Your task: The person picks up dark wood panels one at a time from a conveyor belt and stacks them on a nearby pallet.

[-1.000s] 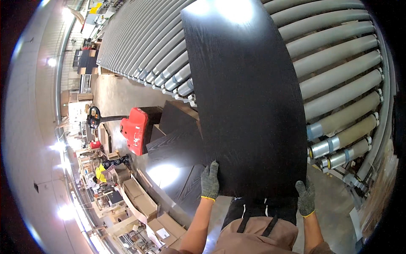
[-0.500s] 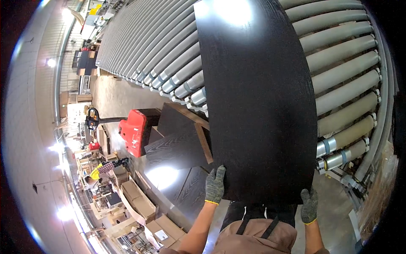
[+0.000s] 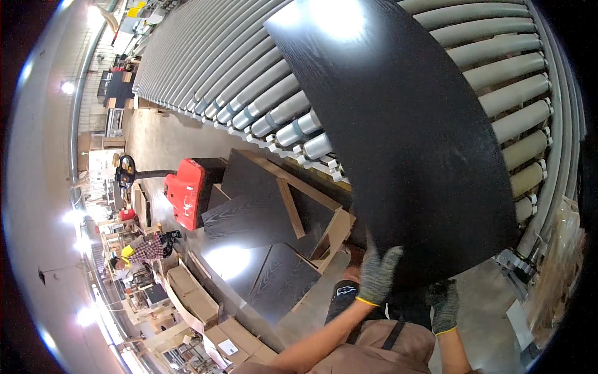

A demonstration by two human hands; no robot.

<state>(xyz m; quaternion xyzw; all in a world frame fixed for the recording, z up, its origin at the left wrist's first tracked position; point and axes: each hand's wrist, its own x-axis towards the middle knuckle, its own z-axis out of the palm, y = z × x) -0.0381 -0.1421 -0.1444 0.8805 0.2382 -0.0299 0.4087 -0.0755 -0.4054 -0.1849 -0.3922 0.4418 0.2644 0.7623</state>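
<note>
A large black panel (image 3: 405, 137) with a wood-grain face lies slanted over the roller conveyor, its near end close to my body. My left hand (image 3: 380, 277), in a grey knitted glove with a yellow cuff, grips the panel near its near left corner, thumb on the top face. At the near edge, my right hand (image 3: 443, 305) in a matching glove holds the panel from below. Its fingers are partly hidden in the panel's shadow.
The roller conveyor (image 3: 249, 81) runs away ahead. Left of me, a stack of black boards (image 3: 249, 218) sits beside a red pallet truck (image 3: 185, 194). Farther left are cardboard boxes (image 3: 187, 290) and another person (image 3: 146, 249). Clear plastic wrap (image 3: 557, 274) hangs at right.
The panel has turned, its near end swinging right and its far end shifting slightly left. My left hand has moved right with it; my right hand has shifted slightly left, under the near edge.
</note>
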